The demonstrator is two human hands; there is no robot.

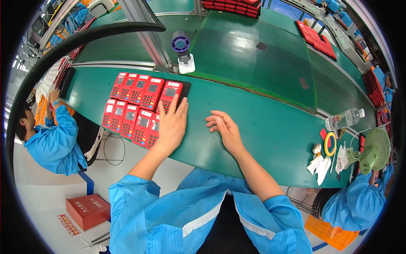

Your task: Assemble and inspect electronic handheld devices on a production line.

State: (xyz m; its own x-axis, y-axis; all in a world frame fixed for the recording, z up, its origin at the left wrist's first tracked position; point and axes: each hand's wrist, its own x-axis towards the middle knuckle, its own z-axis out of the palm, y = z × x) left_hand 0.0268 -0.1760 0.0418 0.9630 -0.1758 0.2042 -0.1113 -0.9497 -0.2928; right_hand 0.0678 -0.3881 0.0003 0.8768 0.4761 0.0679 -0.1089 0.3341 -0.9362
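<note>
Several red card payment terminals [141,86], each with a small screen and a keypad, lie in two close rows on the green tabletop [253,148] to the left. My left hand [171,129] rests flat at the right end of the rows, fingers stretched and apart. Its fingertips reach over the end terminal [172,90] of the back row, and the palm partly hides the end terminal of the front row. A dark flat edge shows beside the back one. Over bare tabletop, my right hand [228,132] is half curled with fingers loosely apart, holding nothing.
A small fan [181,44] stands beyond the terminals by a metal post. At right are a clear bottle [344,119], yellow tape [330,144], white tissues [320,165] and a green fan [375,150]. Co-workers in blue sit at both sides. A red box [88,211] is on the floor.
</note>
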